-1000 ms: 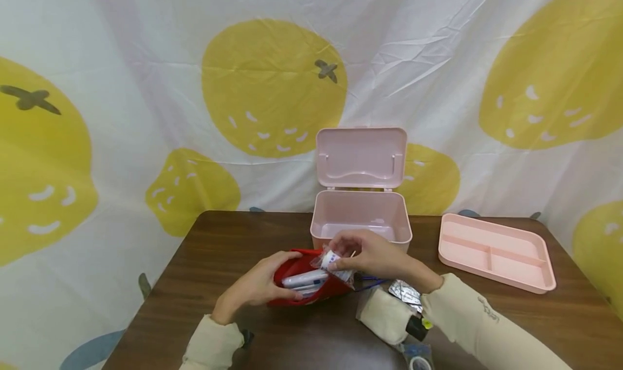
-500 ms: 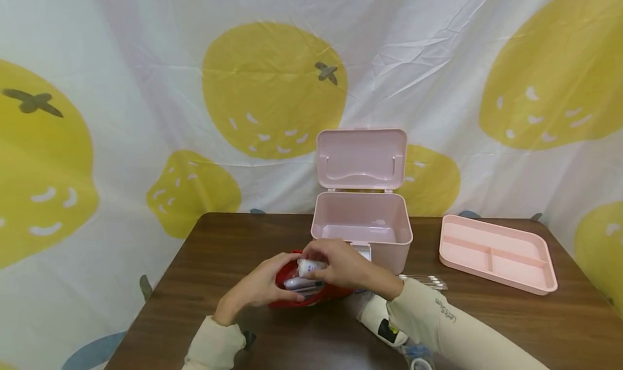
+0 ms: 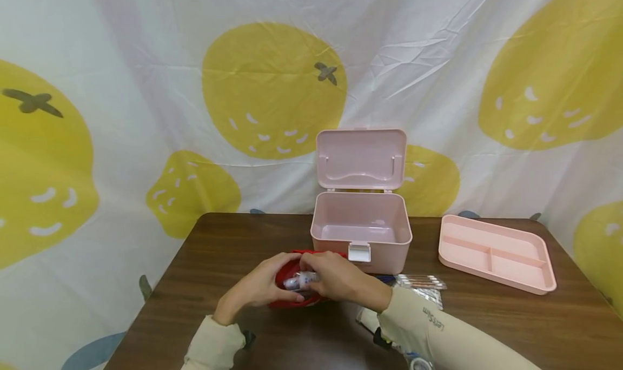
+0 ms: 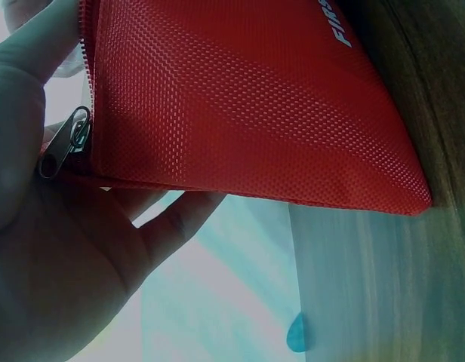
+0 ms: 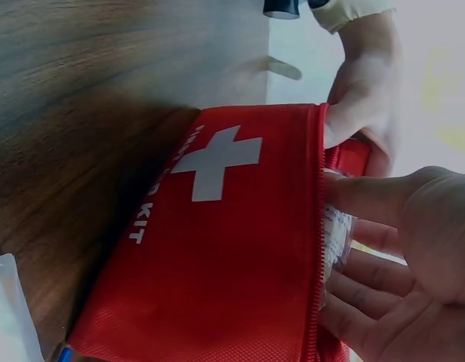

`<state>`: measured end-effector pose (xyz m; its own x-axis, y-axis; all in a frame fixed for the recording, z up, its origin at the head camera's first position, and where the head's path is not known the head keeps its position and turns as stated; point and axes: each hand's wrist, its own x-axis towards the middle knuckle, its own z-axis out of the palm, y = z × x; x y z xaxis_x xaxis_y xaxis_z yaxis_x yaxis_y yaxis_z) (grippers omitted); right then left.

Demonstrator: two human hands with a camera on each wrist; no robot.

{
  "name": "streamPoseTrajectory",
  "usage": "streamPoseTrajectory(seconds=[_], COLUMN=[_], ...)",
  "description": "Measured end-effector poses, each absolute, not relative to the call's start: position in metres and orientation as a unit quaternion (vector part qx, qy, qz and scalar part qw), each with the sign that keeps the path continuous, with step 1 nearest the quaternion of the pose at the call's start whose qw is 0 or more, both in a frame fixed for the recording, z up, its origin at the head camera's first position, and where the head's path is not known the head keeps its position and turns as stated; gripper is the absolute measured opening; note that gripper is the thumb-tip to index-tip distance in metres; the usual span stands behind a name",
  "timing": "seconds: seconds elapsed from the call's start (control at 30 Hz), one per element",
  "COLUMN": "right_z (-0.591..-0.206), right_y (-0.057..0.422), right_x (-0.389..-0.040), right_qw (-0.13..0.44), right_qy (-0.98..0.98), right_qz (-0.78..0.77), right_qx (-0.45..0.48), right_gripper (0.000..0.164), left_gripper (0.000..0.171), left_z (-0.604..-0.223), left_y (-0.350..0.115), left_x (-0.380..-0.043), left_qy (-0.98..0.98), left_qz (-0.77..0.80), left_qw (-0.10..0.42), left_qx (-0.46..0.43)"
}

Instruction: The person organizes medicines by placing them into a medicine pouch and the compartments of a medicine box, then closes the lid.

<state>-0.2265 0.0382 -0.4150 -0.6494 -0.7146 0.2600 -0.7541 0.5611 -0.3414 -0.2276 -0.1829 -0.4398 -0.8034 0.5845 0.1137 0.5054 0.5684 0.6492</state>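
Note:
A red zippered first aid pouch [image 5: 240, 271] with a white cross stands on the table, its zipped mouth open. My left hand [image 3: 260, 286] grips the pouch's left end, thumb and fingers spread to either side of the mouth; a metal zipper pull [image 4: 65, 143] lies against the palm. At the mouth, my right hand [image 3: 338, 277] pinches a white roll in clear wrap [image 3: 307, 279], probably a bandage, which is partly inside. Fingers and the red cloth hide part of that roll in the right wrist view [image 5: 337, 234]. Other packed items deeper in the pouch are mostly hidden.
Behind the pouch stands a pink box [image 3: 389, 257], lid raised. A pink divided tray [image 3: 467, 233] lies at the right. Near my right forearm are packed cotton swabs [image 3: 422, 282], a silver foil pack [image 3: 430, 296], a white pack [image 3: 368, 319] and a tape roll [image 3: 419, 363].
My right hand has moved left and down with the white roll, from the pouch's right side into its mouth. The left hand has kept its hold on the pouch.

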Motion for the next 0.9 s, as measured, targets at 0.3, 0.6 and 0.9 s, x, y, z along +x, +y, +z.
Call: streamPoseTrajectory(seconds=[0.3,0.6,0.9], right_z=[-0.422,-0.426,-0.424], right_y=[0.036,0.034,0.038], right_x=[-0.225,-0.223,-0.221], right_qw=[0.045,0.056,0.095], right_qy=[-0.890,-0.886,-0.875], right_qz=[0.191,0.134,0.143], right_qx=[0.411,0.441,0.454], right_gripper=[0.022,0.012,0.027], left_gripper=[0.077,0.073,0.057], left_z=[-0.441,-0.440,-0.443], left_y=[-0.182,-0.184,-0.189], left_x=[-0.227,-0.227,-0.227], left_qy=[0.887,0.889,0.884], left_qz=[0.347,0.349,0.369], left_qw=[0.068,0.072,0.052], left_qx=[0.296,0.288,0.283])
